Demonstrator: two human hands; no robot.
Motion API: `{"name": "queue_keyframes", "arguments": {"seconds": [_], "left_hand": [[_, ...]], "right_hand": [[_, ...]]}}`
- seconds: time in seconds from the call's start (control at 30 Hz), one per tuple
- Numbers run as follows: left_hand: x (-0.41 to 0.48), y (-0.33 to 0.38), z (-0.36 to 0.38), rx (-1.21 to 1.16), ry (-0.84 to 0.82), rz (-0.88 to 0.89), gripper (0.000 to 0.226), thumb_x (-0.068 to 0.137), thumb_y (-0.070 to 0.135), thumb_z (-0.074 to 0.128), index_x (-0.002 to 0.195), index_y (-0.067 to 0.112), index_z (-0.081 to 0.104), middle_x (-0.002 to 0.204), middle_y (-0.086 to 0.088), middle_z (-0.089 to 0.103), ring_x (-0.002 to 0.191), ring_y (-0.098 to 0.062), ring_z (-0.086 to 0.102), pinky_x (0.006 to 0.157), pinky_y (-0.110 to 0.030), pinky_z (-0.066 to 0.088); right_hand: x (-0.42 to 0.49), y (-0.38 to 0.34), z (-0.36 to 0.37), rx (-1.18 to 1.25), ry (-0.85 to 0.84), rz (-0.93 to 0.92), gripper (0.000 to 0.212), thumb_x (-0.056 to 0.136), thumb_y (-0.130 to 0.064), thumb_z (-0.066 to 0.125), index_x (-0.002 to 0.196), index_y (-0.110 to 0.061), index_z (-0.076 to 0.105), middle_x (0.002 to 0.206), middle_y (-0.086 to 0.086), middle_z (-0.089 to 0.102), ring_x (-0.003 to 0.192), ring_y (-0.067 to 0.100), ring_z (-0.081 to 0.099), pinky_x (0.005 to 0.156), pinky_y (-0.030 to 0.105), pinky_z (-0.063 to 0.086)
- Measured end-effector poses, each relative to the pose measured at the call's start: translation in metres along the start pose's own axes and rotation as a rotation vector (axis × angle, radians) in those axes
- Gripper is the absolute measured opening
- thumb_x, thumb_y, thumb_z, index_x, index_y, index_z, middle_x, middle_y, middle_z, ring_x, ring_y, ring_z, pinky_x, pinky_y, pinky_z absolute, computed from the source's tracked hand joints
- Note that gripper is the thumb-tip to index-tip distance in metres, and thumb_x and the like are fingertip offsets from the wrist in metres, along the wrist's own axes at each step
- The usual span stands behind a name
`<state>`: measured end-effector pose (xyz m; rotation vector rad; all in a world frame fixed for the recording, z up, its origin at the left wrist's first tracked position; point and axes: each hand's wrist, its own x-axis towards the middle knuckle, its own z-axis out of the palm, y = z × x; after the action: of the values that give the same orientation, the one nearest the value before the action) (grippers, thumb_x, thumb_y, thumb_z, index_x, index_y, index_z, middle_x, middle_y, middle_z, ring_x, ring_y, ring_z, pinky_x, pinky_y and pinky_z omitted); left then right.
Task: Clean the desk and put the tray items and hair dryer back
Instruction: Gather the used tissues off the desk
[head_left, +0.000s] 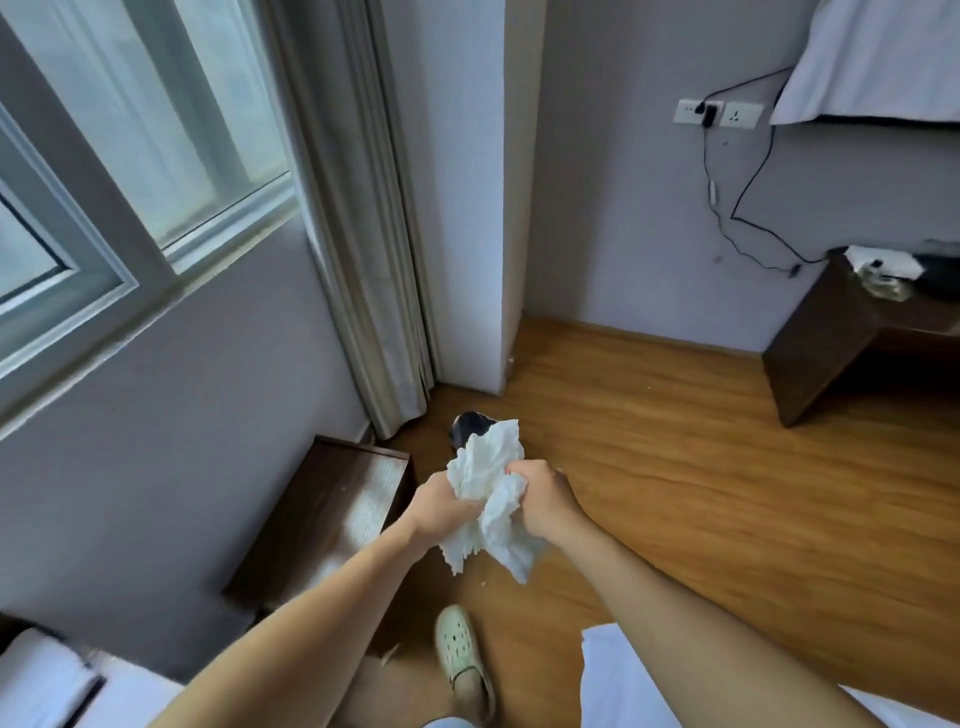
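White crumpled cloth (488, 499); honey-brown floor (701, 467); dark brown desk (831, 332) — bin (470, 426) seemingly black.

I see open honey-brown wooden floor (675, 493) ahead and to the right. A dark brown wooden cabinet (332, 499) blocks the left; a small dark object (466, 428) sits by the beige curtain (363, 260).

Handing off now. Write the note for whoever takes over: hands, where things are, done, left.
Left hand and right hand both grip one crumpled white paper wad above the wood floor.
A dark object, possibly a bin, sits on the floor just beyond the wad, near the curtain.
Desk is at far right, with things on top too small to identify.
Done: cannot confirm the desk wipe from here.
Left: likely discard the wad; tray items and hair dryer not identifiable here.
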<state>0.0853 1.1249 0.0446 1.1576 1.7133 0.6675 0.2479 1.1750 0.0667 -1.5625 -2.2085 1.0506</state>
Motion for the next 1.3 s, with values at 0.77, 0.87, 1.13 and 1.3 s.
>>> {"name": "queue_keyframes", "arguments": {"seconds": [0.77,0.87,1.13,1.3], "left_hand": [[0.309,0.053,-0.074,0.066,-0.107,-0.161,0.018,0.089,0.035,0.071,0.088,0.017,0.069,0.09,-0.001,0.075,0.084,-0.017,0.072,0.081,-0.032,0.058],[0.343,0.047,-0.067,0.082,-0.096,-0.204,0.018,0.09,0.035,0.07,0.086,0.018,0.068,0.09,-0.002,0.074,0.084,-0.017,0.072,0.081,-0.031,0.058],[0.444,-0.01,-0.048,0.101,-0.123,-0.294,0.017,0.089,0.038,0.068,0.082,0.024,0.064,0.091,0.002,0.072,0.084,-0.016,0.07,0.078,-0.028,0.057],[0.527,-0.101,-0.023,0.123,-0.16,-0.343,0.016,0.088,0.042,0.066,0.083,0.027,0.066,0.091,0.003,0.075,0.088,-0.02,0.072,0.083,-0.033,0.059]], "right_hand": [[0.315,0.024,-0.038,0.145,-0.11,0.132,0.036,0.079,-0.001,0.049,0.053,-0.019,0.032,0.055,-0.01,0.037,0.058,0.009,0.028,0.048,0.021,0.025],[0.353,0.045,-0.03,0.135,-0.162,0.132,0.034,0.079,-0.002,0.048,0.054,-0.019,0.031,0.056,-0.01,0.037,0.061,0.01,0.027,0.047,0.02,0.024],[0.451,0.109,0.034,0.105,-0.254,0.17,0.035,0.079,-0.002,0.049,0.055,-0.019,0.031,0.058,-0.009,0.037,0.058,0.01,0.025,0.047,0.022,0.023],[0.52,0.187,0.119,0.068,-0.282,0.287,0.028,0.079,-0.011,0.056,0.056,-0.022,0.045,0.063,-0.01,0.053,0.066,0.017,0.046,0.055,0.028,0.037]]}}
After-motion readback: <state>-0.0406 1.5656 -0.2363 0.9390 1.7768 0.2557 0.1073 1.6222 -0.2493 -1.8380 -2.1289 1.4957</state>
